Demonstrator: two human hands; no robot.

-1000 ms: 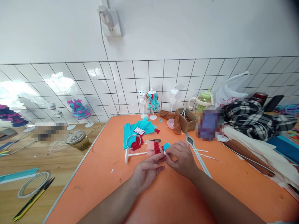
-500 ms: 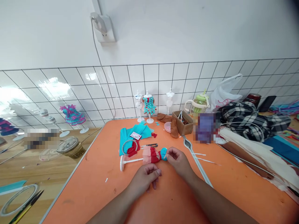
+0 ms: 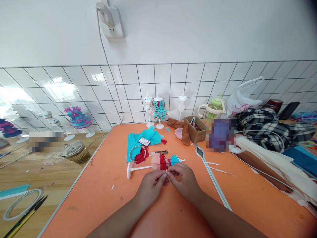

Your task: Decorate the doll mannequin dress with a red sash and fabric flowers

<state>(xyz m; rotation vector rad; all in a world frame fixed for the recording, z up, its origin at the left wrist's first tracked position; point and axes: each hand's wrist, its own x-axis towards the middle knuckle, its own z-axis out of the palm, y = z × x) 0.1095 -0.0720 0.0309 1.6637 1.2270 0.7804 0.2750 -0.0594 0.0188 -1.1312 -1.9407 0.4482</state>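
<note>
- Clock used: centred on our meeting fingertips, 12 toward the tiled wall point(image 3: 133, 82).
- Our left hand point(image 3: 150, 187) comes in from 7 o'clock, fingers curled, thumb and forefinger closed on a small white piece point(image 3: 166, 171).
- Our right hand point(image 3: 185, 181) comes in from 4 o'clock, fingertips nipped together on the same piece; we cannot tell which grip is firmer.
- The miniature dress form point(image 3: 142, 168) lies on its side on the orange tabletop point(image 3: 99, 205), just beyond our fingers at 12 o'clock.
- Long axis: roughly 9 to 3, the neck end tilted slightly toward the wall. Round base point(image 3: 129, 170) at 9 o'clock, standing on its edge; neck finial point(image 3: 182, 160) pointing a little above 3.
- Tiered dress point(image 3: 162, 162) on the form: pink tiers nearest the base, then red, then turquoise at the bust.
- Black thread snips point(image 3: 161, 152) lie past the skirt at 12 o'clock, nearly parallel to the form.
- Turquoise cloth point(image 3: 151, 136), with a tape ring point(image 3: 130, 154) at its near edge, at 10 to 11.
- Cardboard box point(image 3: 198, 135) at 1 o'clock, well apart from our hands.
</note>
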